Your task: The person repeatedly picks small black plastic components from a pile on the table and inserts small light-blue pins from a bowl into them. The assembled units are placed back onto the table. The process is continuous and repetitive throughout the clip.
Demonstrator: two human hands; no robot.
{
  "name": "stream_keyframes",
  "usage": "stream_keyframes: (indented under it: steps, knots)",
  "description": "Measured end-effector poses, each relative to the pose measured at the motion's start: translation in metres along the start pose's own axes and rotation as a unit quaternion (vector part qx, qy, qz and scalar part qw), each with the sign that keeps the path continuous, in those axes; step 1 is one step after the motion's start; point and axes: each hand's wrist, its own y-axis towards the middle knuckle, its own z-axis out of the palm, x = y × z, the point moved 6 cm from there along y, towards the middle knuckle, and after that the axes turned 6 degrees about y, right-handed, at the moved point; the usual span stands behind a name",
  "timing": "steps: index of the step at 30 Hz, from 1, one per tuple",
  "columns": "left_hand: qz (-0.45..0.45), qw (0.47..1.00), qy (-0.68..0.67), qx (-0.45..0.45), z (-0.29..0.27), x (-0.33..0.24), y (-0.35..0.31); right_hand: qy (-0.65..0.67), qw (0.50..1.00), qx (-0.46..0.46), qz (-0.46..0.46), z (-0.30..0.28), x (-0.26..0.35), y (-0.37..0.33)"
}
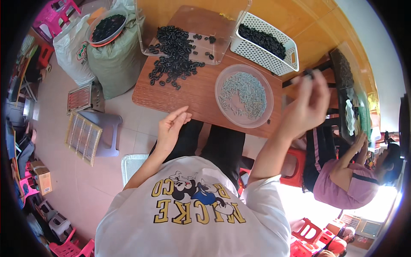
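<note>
My left hand (171,126) lies open, palm up, at the near edge of the small brown table (188,96), holding nothing. My right hand (306,105) is raised to the right of the table, blurred, its fingertips pinched on what looks like a small black part (309,73). A clear round bowl (223,112) of small pale grey pieces stands between the hands. Farther back, a heap of black ring-shaped parts (173,53) spills out of a clear plastic tray (145,40). A white basket (261,58) holding more black parts sits at the back right.
Two sacks (113,64) topped by a bowl of black parts (107,25) stand left of the table. A grey stool (105,130) and wire frames (83,137) are on the floor. A person in a pink top (342,184) works at a second table (342,92) on the right.
</note>
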Motion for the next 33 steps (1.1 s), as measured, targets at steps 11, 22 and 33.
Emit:
stream_keyframes:
  steps: [11,22,33]
  knots:
    - [-0.075,0.997,0.028,-0.007,-0.030,0.032,-0.017,-0.124,0.913,0.330,0.208,0.083,-0.088,-0.106]
    - [-0.084,0.992,0.078,-0.046,-0.051,0.021,-0.015,-0.201,0.889,0.393,0.121,0.142,-0.130,-0.214]
    - [-0.021,0.995,0.092,-0.045,-0.020,-0.020,0.008,0.012,0.925,0.324,0.198,0.104,-0.122,-0.215]
